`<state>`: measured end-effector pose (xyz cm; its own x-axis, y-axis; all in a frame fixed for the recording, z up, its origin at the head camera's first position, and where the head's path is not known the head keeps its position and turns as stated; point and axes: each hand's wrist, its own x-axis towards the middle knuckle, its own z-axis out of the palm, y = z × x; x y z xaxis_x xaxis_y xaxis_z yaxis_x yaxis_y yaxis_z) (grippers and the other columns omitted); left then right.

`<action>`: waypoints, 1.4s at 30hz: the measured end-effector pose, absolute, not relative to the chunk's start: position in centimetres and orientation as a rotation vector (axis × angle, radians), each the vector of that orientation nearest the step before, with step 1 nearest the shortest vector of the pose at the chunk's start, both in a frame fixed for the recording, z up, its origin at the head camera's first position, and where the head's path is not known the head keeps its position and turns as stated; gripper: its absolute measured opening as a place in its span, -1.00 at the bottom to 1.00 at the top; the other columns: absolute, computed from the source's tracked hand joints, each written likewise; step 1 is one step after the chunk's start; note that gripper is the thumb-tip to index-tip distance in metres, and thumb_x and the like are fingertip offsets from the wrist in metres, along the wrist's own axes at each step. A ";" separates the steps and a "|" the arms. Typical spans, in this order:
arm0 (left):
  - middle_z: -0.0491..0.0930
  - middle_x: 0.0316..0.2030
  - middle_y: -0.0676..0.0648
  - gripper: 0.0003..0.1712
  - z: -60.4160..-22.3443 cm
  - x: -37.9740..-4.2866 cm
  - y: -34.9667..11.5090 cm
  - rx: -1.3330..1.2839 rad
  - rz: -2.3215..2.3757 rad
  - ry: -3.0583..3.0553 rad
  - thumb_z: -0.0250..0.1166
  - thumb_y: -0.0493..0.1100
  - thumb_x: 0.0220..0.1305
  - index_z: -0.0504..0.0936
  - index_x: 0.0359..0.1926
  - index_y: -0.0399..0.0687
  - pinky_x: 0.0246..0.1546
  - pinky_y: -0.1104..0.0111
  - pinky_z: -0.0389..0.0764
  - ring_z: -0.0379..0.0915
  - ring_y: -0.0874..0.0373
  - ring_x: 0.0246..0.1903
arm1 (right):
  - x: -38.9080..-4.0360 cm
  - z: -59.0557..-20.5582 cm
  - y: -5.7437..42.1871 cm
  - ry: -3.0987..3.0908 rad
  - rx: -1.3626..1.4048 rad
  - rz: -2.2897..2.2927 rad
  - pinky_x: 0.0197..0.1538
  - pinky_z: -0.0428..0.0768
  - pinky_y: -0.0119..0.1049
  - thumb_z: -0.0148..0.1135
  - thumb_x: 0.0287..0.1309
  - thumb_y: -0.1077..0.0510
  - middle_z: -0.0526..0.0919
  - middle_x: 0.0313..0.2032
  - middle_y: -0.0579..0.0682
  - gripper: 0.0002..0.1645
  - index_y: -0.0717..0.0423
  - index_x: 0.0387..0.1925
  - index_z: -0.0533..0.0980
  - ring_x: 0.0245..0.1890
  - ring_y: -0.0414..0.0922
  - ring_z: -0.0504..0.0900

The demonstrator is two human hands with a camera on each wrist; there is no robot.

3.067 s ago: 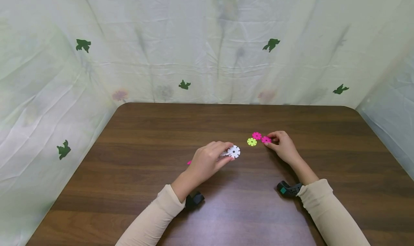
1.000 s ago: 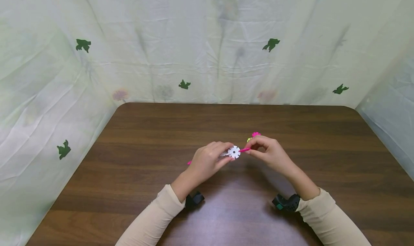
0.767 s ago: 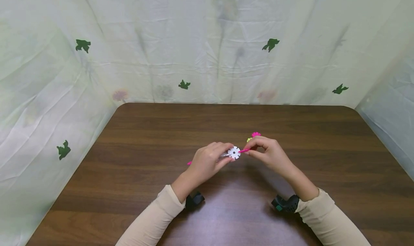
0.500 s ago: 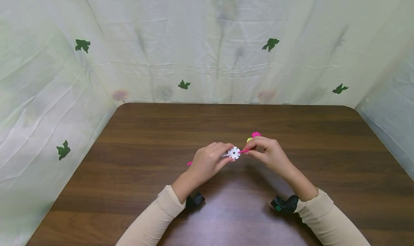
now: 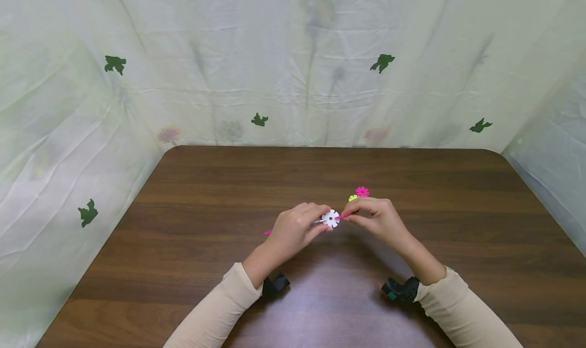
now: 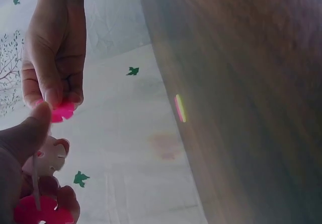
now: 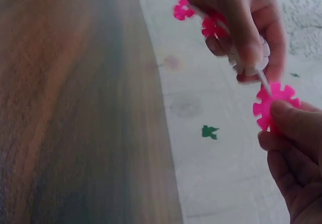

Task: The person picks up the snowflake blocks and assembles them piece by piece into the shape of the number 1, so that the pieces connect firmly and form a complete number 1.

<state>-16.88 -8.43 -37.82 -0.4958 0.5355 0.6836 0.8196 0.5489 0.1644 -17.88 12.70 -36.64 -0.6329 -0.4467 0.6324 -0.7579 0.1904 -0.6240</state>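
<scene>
My left hand [image 5: 290, 228] grips a chain of notched interlocking discs, partly hidden by its fingers. A white disc [image 5: 331, 218] sticks out at the chain's right end, and a pink disc tip [image 5: 267, 232] shows beyond the left hand. More pink discs [image 7: 183, 9] of the chain appear in the right wrist view. Between thumb and fingers, my right hand [image 5: 384, 223] pinches another pink disc [image 7: 266, 105], edge-on to the white disc. Their edges meet at the slots; how deeply they interlock I cannot tell.
Behind the right hand, a loose pink disc [image 5: 362, 191] and a yellow-green disc [image 5: 353, 198] lie on the brown wooden table [image 5: 220, 185]. A pale curtain [image 5: 293, 83] with green leaf shapes hangs behind the table's far edge.
My right hand has lifted the pink disc off the table and brought it left against the white disc. Lately both hands dipped slightly; the left hand keeps its grip.
</scene>
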 end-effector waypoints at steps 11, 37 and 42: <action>0.59 -0.36 0.01 -0.62 -37.8 -16.9 -8.5 -1.090 -0.653 -2.225 0.40 -0.09 -0.05 0.59 -0.19 -0.17 -0.46 0.44 0.48 0.46 0.21 -0.39 | -17.1 -35.4 12.4 -2.187 1.162 1.415 -0.34 0.52 -0.32 0.30 -0.27 0.56 0.60 -0.49 0.08 -0.77 0.30 -0.49 0.55 -0.45 -0.09 0.53; 0.60 -0.24 0.00 -0.63 -37.8 -17.3 -8.7 -1.064 -0.643 -2.276 0.35 -0.10 0.04 0.58 -0.14 -0.19 -0.26 0.37 0.47 0.50 0.20 -0.30 | -17.1 -35.6 12.6 -2.405 0.916 1.632 -0.45 0.51 -0.41 0.25 -0.10 0.47 0.55 -0.45 0.09 -0.85 0.36 -0.40 0.50 -0.52 -0.12 0.50; 0.60 -0.21 -0.02 -0.61 -37.9 -17.3 -8.6 -1.082 -0.658 -2.268 0.35 -0.11 0.03 0.57 -0.12 -0.20 -0.18 0.35 0.45 0.50 0.19 -0.22 | -17.2 -35.8 12.4 -2.430 0.905 1.737 -0.39 0.55 -0.33 0.22 -0.05 0.46 0.54 -0.46 0.12 -0.89 0.38 -0.39 0.48 -0.49 -0.06 0.53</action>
